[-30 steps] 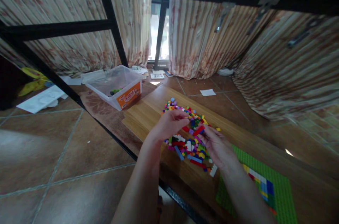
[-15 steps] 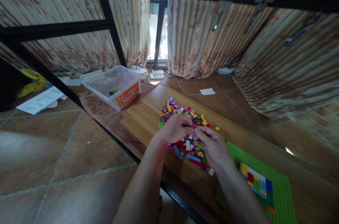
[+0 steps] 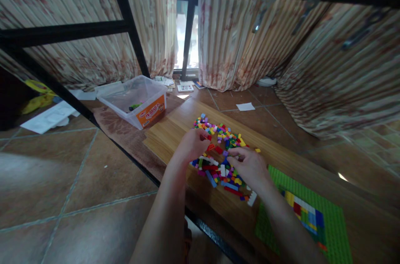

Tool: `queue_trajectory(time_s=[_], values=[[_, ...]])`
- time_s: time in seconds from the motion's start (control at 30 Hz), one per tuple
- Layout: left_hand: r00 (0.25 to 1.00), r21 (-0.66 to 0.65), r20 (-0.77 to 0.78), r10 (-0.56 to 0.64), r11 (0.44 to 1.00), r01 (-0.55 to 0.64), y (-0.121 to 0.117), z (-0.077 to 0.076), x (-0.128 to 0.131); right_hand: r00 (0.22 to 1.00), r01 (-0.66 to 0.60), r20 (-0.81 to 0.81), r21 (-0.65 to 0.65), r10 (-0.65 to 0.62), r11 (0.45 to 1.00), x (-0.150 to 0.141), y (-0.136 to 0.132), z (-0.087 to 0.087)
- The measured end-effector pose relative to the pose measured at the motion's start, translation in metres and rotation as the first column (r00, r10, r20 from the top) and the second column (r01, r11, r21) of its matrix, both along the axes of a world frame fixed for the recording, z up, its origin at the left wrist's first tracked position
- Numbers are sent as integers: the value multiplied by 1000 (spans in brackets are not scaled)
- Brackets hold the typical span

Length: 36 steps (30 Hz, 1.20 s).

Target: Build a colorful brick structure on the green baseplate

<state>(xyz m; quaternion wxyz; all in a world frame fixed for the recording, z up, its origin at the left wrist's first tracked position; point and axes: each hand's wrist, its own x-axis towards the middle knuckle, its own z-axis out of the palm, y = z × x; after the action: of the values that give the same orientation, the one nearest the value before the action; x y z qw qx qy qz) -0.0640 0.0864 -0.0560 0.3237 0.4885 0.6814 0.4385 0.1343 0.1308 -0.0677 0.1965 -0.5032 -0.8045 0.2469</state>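
My left hand (image 3: 194,144) is over the left side of a pile of small toy building bricks (image 3: 223,172), its fingers pinched at a red brick (image 3: 208,137). Just below those fingertips lies an orange-red brick (image 3: 211,147). At the right side of the pile, my right hand (image 3: 248,165) has thumb and forefinger apart, close to a purple brick (image 3: 225,153). Beside my right forearm lies a green baseplate (image 3: 333,214) with a block of coloured bricks (image 3: 304,210) built on it. The forearm covers part of the plate.
The bricks and baseplate rest on a wooden board (image 3: 175,130). A clear plastic box (image 3: 125,108) with an orange label stands on brown cloth at the left. Black metal bars (image 3: 134,39) cross in front of patterned curtains (image 3: 225,43). Papers lie on the tiled floor.
My hands were together over the pile, fingertips meeting at a small red piece. They have come apart, the left moving left, and a gap in the bricks shows between them.
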Motion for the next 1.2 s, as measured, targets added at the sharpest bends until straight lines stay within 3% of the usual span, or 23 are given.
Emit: queue_trajectory(time_s=[0.13,0.23,0.43,0.57,0.77,0.87,1.0,1.2], values=[[997,32,-78,-6,999,9,-1,5,4,983,-100,167,168,72,981,-28,-1,0],[993,51,-114,22,999,-16,-1,6,5,964,-166,242,208,114,964,-39,2,-3],[989,-38,-147,10,999,-16,0,5,8,960,-161,255,159,117,974,-21,6,-7],[993,-12,-109,35,999,-37,0,5,11,966,-140,241,187,93,972,-11,1,-2],[985,90,-53,165,983,-160,0,6,6,962,-194,224,154,157,969,-38,-6,5],[976,24,-91,197,980,-196,1,8,3,958,-151,261,118,116,981,-55,-5,3],[958,-123,-254,131,978,-166,2,10,2,943,-172,302,79,141,982,-67,-6,0],[934,-157,-357,16,985,-77,5,5,10,956,-141,277,130,100,982,-47,-13,10]])
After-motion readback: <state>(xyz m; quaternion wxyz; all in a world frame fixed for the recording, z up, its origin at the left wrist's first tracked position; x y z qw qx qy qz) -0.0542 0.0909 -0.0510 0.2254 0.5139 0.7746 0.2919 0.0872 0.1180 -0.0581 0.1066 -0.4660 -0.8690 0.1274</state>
